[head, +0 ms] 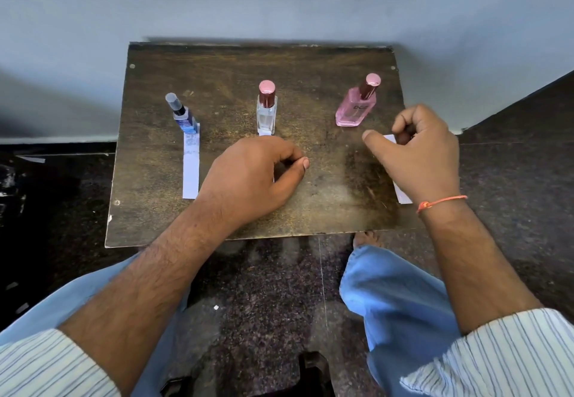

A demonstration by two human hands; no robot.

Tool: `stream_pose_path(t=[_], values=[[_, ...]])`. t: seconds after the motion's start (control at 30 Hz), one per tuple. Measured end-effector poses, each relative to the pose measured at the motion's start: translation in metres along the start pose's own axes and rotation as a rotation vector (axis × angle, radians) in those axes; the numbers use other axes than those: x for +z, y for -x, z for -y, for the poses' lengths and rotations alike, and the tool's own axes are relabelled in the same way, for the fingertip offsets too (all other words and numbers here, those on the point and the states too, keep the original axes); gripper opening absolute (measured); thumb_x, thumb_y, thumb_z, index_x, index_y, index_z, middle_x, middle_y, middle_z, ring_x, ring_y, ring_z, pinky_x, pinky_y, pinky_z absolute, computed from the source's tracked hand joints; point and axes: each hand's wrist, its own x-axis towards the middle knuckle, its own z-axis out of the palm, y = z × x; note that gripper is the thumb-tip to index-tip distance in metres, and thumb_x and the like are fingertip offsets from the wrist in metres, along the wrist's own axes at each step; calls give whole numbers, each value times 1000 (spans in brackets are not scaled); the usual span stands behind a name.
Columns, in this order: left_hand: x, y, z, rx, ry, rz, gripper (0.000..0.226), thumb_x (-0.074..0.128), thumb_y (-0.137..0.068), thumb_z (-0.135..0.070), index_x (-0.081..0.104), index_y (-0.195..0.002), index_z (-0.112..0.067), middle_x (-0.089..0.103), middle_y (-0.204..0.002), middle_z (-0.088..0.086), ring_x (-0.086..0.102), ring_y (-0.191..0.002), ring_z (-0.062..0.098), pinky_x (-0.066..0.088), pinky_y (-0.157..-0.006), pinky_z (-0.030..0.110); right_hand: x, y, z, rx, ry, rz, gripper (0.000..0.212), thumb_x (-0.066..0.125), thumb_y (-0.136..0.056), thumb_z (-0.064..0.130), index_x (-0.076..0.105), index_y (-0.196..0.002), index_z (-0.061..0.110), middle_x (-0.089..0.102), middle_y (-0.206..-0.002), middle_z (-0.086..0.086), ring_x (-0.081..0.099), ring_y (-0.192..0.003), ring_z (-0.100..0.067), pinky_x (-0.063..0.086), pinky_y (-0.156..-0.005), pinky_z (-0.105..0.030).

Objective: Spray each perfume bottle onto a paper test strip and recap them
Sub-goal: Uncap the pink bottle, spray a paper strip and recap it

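Three capped bottles stand on the table (217, 64): the clear bottle (266, 110) in the middle, the blue bottle (184, 115) left of it, the pink bottle (357, 106) right. The left hand (248, 176) rests loosely curled just before the clear bottle, holding nothing visible. The right hand (425, 151), half closed, hovers over a paper strip (402, 193) near the pink bottle; grip unclear.

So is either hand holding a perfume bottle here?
No: all three capped bottles, blue, clear and pink, stand untouched beyond both hands.

three bottles in row on table (310, 210): left bottle (182, 116), middle bottle (266, 110), right bottle (357, 105); paper strip (190, 166) before left one, others' strips seemingly under hands.
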Motion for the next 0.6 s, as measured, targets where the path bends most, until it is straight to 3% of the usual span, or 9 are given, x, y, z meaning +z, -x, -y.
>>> stream_pose_path(t=[0.23, 0.3, 0.4, 0.5, 0.6], values=[[2, 0, -2, -5, 12, -6, 19, 65, -102, -43, 79, -97, -29, 72, -85, -14, 67, -78, 13, 60, -69, 39, -42, -17, -31, 313, 154, 322, 57, 96, -69, 57, 68, -100, 19, 66, -97, 7, 61, -87, -13, 46, -74, -34], [3, -1, -2, -2, 7, 0, 21, 64, -101, -44, 79, -98, -29, 72, -85, -14, 66, -76, 12, 60, -68, 39, -49, -21, -34, 362, 113, 318, 51, 97, -69, 54, 72, -96, 18, 71, -98, 5, 63, -86, -16, 49, -79, -36], [2, -2, -1, 2, 5, 4, 21, 64, -101, -44, 79, -98, -30, 72, -85, -15, 66, -75, 11, 59, -67, 37, -56, -22, -33, 422, -10, 309, 38, 96, -77, 39, 76, -95, 13, 72, -84, 0, 57, -65, -16, 44, -61, -26], [2, -1, 1, 10, 19, -6, 19, 65, -101, -43, 79, -98, -31, 72, -85, -17, 63, -74, 3, 56, -68, 32, -59, -24, -35, 438, -39, 303, 34, 95, -79, 33, 80, -95, 7, 73, -80, -4, 56, -61, -17, 44, -49, -17], [0, 0, 3, 15, 25, -3, 17, 66, -102, -42, 79, -97, -32, 69, -80, -21, 59, -71, -8, 46, -62, 24, -61, -23, -32, 337, 25, 277, 27, 97, -77, 35, 82, -85, 14, 78, -85, -5, 60, -65, -15, 47, -62, -24]])
